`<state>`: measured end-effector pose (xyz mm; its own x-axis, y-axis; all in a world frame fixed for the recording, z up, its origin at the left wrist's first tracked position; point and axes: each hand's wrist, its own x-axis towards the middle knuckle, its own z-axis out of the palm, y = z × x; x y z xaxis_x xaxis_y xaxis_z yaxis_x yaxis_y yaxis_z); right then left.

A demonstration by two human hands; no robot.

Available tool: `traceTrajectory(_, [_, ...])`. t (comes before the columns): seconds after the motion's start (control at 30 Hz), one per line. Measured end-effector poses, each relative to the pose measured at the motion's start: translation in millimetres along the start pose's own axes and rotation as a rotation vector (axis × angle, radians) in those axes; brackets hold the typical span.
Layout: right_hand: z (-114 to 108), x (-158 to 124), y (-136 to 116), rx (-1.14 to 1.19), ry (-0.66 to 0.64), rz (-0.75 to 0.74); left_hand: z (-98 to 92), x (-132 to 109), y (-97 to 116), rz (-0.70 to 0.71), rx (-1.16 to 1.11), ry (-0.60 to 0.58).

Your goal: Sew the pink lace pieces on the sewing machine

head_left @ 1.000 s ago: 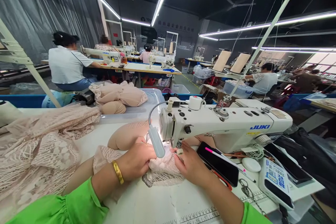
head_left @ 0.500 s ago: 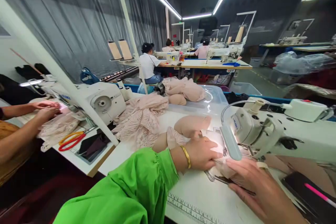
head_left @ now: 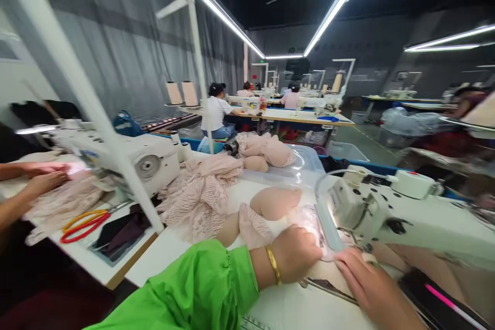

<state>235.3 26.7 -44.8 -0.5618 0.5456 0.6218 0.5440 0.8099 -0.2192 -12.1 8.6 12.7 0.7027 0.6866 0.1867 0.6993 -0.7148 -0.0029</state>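
Observation:
My left hand [head_left: 296, 255], in a green sleeve with a gold bangle, is closed on the pale pink lace piece [head_left: 309, 227] beside the needle of the white sewing machine [head_left: 406, 216]. My right hand [head_left: 367, 283] lies flat with its fingers stretched over the fabric in front of the machine. A tan padded cup [head_left: 274, 202] lies just beyond my left hand. The picture is smeared by head motion.
A heap of pink lace [head_left: 201, 193] and a clear tub [head_left: 301, 165] with more fabric sit behind. A phone with a pink pen [head_left: 448, 304] lies at right. At left a co-worker's hands [head_left: 42, 178] work at another machine [head_left: 131, 157], with red-handled scissors [head_left: 85, 221] nearby.
The view has swung left, away from my machine toward the neighbouring station and then slightly up. Both hands have stayed on the lace at the needle.

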Motion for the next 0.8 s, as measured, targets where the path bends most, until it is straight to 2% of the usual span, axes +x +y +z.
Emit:
traceTrajectory(0.07, [-8.9,2.2,-15.5,-0.015,-0.098,0.092,-0.1,3.9,-3.5,-0.020,-0.073,0.022])
traceTrajectory(0.17, [-9.9,13.8,-28.1,-0.046,-0.179,0.054,2.2,11.3,-10.9,-0.063,-0.208,0.098])
traceTrajectory(0.3, [1.7,23.3,-18.7,-0.225,-0.150,0.083,-0.7,17.1,-20.9,-0.088,-0.326,0.132])
traceTrajectory(0.47, [-0.7,22.4,-9.4,-0.257,-0.051,0.073,-11.1,15.1,-23.0,-0.119,-0.415,-0.008])
traceTrajectory(0.53, [-4.4,21.6,-10.5,-0.232,-0.015,0.085,-12.6,14.4,-22.7,-0.175,-0.423,-0.011])
traceTrajectory(0.67, [-2.2,23.2,-17.7,-0.151,-0.031,0.044,-12.4,15.6,-22.0,-0.256,-0.480,0.025])
traceTrajectory(0.8, [8.5,29.8,-24.1,-0.274,-0.050,0.045,-8.9,18.5,-22.4,-0.300,-0.535,0.001])
